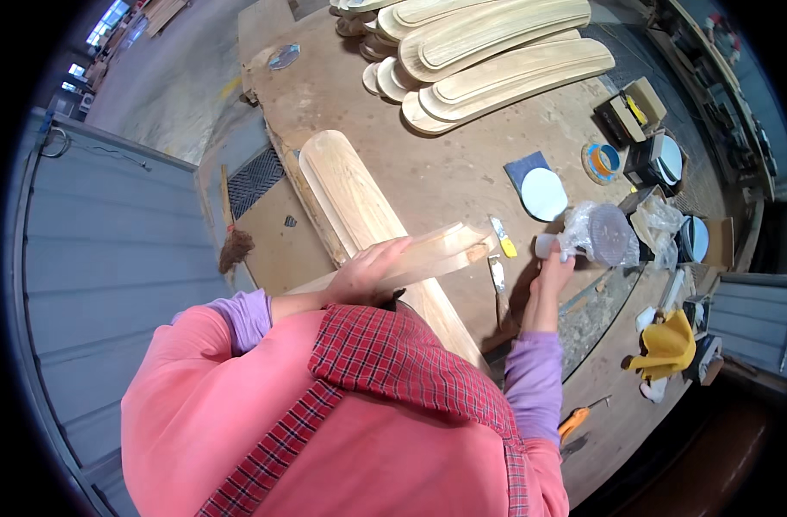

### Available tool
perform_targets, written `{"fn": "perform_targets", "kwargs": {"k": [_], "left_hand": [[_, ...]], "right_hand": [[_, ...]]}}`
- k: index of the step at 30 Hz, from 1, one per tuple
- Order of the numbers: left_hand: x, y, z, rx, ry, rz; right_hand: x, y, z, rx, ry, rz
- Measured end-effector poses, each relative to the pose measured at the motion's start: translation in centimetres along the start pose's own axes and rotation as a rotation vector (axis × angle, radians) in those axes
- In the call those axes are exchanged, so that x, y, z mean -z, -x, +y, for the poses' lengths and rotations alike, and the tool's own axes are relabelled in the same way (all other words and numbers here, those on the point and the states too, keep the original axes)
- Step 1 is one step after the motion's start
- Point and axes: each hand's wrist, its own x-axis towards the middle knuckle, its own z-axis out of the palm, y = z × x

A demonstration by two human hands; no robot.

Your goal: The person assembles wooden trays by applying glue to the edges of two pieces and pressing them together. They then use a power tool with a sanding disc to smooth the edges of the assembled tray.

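A curved, rounded wooden piece [436, 255] is held on edge close to my body, lying across another pale board. My left hand [369, 270] grips its upper edge, the fingers lying over the wood. Beneath it, the long round-ended board [350, 185] rests on the bench with a grooved border. Off to the right, my right hand [553, 269] closes on a small white cylindrical thing [545, 245], its exact kind unclear. Beside those fingers is a round grey disc [613, 234] wrapped in clear plastic.
Several carved boards [505, 82] are stacked at the far side. A yellow-handled knife [502, 237], a scraper [498, 280], white discs [544, 194] and a tape roll [600, 162] lie on the bench. Open boxes [630, 112], a yellow cloth [666, 346] and an orange-handled tool [574, 422] are at the right.
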Motion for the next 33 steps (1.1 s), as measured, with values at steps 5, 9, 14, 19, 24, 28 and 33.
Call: {"fn": "perform_targets", "kwargs": {"k": [5, 9, 14, 19, 24, 28, 33], "left_hand": [[0.0, 0.3, 0.4, 0.034, 0.005, -0.04], [-0.1, 0.3, 0.5, 0.04, -0.018, -0.044], [-0.3, 0.2, 0.3, 0.003, -0.026, 0.015], [0.6, -0.1, 1.0, 0.022, 0.021, -0.02], [0.5, 0.1, 0.8, 0.015, 0.01, -0.002], [0.4, 0.1, 0.8, 0.035, 0.006, 0.016], [0.3, 0.1, 0.7, 0.007, -0.01, 0.04]], "right_hand": [[2.8, 7.2, -1.2, -0.16, -0.155, -0.192], [3.7, 11.5, -5.8, -0.065, -0.08, -0.323], [2.1, 15.8, -11.1, 0.262, 0.096, -0.505], [0.7, 18.5, -13.8, 0.405, 0.34, -0.585], [-0.1, 19.4, -14.7, 0.558, 0.485, -0.586], [-0.3, 19.4, -15.0, 0.527, 0.493, -0.584], [-0.3, 19.7, -15.2, 0.567, 0.562, -0.616]]}}
